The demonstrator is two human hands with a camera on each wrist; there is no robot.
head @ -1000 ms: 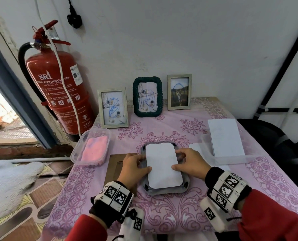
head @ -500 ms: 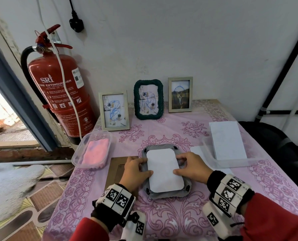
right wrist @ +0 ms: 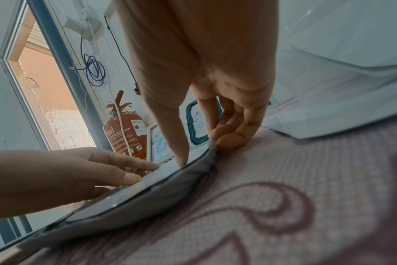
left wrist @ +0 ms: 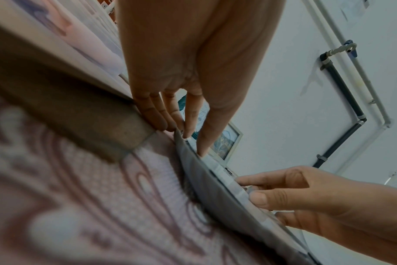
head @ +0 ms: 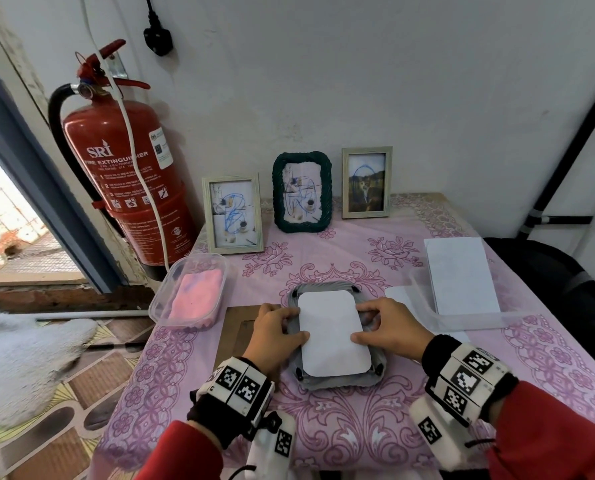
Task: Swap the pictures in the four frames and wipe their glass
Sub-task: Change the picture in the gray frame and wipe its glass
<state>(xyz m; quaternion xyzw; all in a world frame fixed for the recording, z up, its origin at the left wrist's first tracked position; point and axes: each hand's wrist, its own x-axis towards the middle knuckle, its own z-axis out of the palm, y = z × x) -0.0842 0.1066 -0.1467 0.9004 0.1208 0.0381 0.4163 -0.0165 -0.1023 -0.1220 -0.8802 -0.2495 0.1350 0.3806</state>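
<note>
A grey woven frame (head: 337, 383) lies face down at the table's front middle, with a white sheet (head: 330, 334) on its back. My left hand (head: 289, 323) holds its left side: the thumb presses on the sheet and the fingers hook the outer rim (left wrist: 206, 179). My right hand (head: 369, 323) mirrors this on the right side, its fingertips curled against the rim (right wrist: 170, 193). Three frames stand by the wall, all with blue scribbles: a pale wooden one (head: 233, 213), a dark green one (head: 302, 192) and a small wooden one (head: 367, 182).
A brown backing board (head: 235, 327) lies under my left hand. A clear tub with a pink cloth (head: 194, 292) sits at the left edge. On the right, a clear tray (head: 462, 322) holds white sheets. A red fire extinguisher (head: 129, 181) stands left of the table.
Both hands stay at the grey frame's sides with thumbs on the white sheet. Only the head view has shifted slightly.
</note>
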